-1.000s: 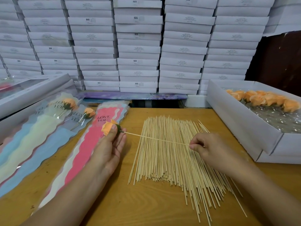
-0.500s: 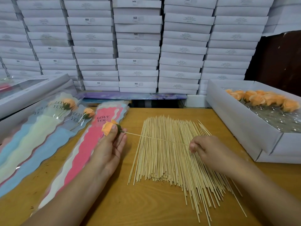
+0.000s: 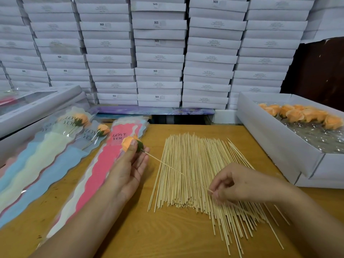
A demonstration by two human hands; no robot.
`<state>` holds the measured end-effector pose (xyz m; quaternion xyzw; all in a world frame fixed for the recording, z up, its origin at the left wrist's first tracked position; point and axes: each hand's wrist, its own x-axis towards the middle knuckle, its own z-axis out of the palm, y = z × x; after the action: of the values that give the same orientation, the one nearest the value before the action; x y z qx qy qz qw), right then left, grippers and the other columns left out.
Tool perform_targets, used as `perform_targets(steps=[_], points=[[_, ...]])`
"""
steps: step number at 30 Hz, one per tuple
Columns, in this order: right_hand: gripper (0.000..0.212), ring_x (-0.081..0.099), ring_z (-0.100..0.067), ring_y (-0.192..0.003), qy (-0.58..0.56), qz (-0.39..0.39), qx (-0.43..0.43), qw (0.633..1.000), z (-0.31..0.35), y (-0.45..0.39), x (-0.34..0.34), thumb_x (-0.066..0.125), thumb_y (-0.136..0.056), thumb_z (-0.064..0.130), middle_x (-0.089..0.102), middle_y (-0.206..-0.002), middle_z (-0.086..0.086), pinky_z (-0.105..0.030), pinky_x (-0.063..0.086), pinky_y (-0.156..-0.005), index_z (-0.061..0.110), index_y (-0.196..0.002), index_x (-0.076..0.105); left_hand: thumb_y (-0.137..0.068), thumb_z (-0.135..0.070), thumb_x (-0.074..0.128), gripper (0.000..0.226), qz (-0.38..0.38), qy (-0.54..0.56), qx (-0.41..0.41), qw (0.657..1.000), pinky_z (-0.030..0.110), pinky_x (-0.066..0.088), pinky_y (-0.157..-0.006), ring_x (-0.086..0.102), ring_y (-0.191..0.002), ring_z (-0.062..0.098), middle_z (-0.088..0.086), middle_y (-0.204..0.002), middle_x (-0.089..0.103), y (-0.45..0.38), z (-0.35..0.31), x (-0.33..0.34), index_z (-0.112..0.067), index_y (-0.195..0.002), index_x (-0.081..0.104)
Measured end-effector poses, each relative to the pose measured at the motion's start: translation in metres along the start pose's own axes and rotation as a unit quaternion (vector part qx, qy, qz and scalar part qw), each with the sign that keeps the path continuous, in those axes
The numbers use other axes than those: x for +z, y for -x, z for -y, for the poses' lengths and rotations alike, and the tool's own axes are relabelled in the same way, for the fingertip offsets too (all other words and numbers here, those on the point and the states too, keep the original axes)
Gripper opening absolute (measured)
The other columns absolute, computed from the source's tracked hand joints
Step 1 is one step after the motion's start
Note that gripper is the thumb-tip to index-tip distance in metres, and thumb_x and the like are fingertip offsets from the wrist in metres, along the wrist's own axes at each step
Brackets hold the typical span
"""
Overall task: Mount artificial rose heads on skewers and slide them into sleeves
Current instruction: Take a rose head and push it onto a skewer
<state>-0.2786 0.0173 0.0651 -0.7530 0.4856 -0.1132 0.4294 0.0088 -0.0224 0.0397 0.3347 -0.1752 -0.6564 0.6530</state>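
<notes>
Before a wall of stacked white boxes, on the table [image 3: 167,237], the left hand [image 3: 128,168] pinches the rose head [image 3: 128,143] beside the pink sleeve [image 3: 104,164], its skewer [image 3: 167,165] slanting to the right hand's [image 3: 240,185] pinch over the skewer pile [image 3: 201,175].

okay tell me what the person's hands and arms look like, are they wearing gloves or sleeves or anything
No gloves: both the left hand and the right hand are bare. Both forearms are bare as far as the head view shows; no sleeve, watch, ring or bracelet is visible. Fingernails look short and unpainted.
</notes>
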Motion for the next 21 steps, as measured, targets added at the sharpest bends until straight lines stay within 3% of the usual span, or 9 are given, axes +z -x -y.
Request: perform_targets(steps=[3, 5, 9, 12, 14, 18, 21], points=[[0.015, 0.069, -0.015, -0.068, -0.085, 0.096, 0.025, 0.991, 0.006, 0.001, 0.006, 0.070, -0.090, 0.008, 0.076, -0.088, -0.010, -0.023, 0.057, -0.060, 0.013, -0.104, 0.074, -0.083, -0.027, 0.070, 0.044, 0.013, -0.040, -0.005, 0.999, 0.024, 0.062, -0.065, 0.076, -0.076, 0.013, 0.013, -0.100, 0.075, 0.001, 0.000, 0.002, -0.004, -0.120, 0.064], [0.016, 0.069, -0.016, -0.065, -0.120, 0.119, 0.030, 0.985, 0.007, -0.001, 0.012, 0.072, -0.089, 0.004, 0.075, -0.087, -0.013, -0.022, 0.058, -0.058, 0.007, -0.104, 0.073, -0.085, -0.029, 0.069, 0.044, 0.023, -0.064, -0.008, 0.998, 0.023, 0.062, -0.064, 0.076, -0.078, 0.013, 0.012, -0.100, 0.076, 0.003, -0.002, 0.004, -0.003, -0.120, 0.065], [0.016, 0.070, -0.017, -0.064, -0.184, 0.119, 0.020, 0.975, 0.010, -0.003, 0.019, 0.072, -0.088, 0.003, 0.074, -0.086, -0.014, -0.021, 0.058, -0.056, 0.007, -0.103, 0.073, -0.079, -0.040, 0.069, 0.051, 0.038, -0.127, 0.007, 0.991, 0.023, 0.062, -0.064, 0.076, -0.089, 0.016, 0.012, -0.106, 0.077, 0.005, -0.012, 0.006, -0.006, -0.117, 0.066], [0.015, 0.072, -0.018, -0.066, -0.233, 0.080, -0.001, 0.969, 0.011, -0.002, 0.017, 0.074, -0.087, 0.004, 0.074, -0.089, -0.017, -0.022, 0.058, -0.056, 0.010, -0.100, 0.076, -0.088, -0.034, 0.070, 0.032, 0.007, -0.240, 0.019, 0.970, 0.021, 0.061, -0.058, 0.076, -0.078, 0.013, 0.009, -0.100, 0.078, 0.004, -0.025, 0.005, -0.008, -0.107, 0.068], [0.015, 0.072, -0.019, -0.068, -0.260, 0.034, -0.009, 0.965, 0.010, -0.002, 0.014, 0.075, -0.084, 0.006, 0.075, -0.092, -0.019, -0.023, 0.058, -0.056, 0.012, -0.098, 0.077, -0.091, -0.018, 0.071, 0.014, -0.032, -0.344, 0.044, 0.937, 0.019, 0.054, -0.047, 0.070, -0.062, 0.009, 0.010, -0.095, 0.077, -0.003, -0.038, 0.000, -0.008, -0.100, 0.070], [0.022, 0.073, -0.025, -0.072, -0.296, -0.029, -0.010, 0.955, 0.007, -0.001, 0.008, 0.078, -0.076, 0.010, 0.074, -0.092, -0.022, -0.024, 0.059, -0.056, 0.008, -0.097, 0.076, -0.088, -0.012, 0.074, 0.002, -0.089, -0.549, 0.125, 0.821, 0.026, 0.041, -0.057, 0.054, -0.068, 0.014, 0.004, -0.083, 0.068, -0.025, -0.070, -0.017, -0.012, -0.088, 0.073], [0.023, 0.072, -0.025, -0.070, -0.313, -0.049, -0.014, 0.948, 0.005, -0.002, 0.005, 0.077, -0.076, 0.009, 0.073, -0.087, -0.020, -0.024, 0.058, -0.056, 0.006, -0.099, 0.074, -0.087, -0.024, 0.078, 0.017, -0.125, -0.678, 0.151, 0.709, 0.030, 0.044, -0.061, 0.058, -0.074, 0.017, 0.007, -0.087, 0.069, -0.043, -0.084, -0.036, -0.010, -0.083, 0.069]])
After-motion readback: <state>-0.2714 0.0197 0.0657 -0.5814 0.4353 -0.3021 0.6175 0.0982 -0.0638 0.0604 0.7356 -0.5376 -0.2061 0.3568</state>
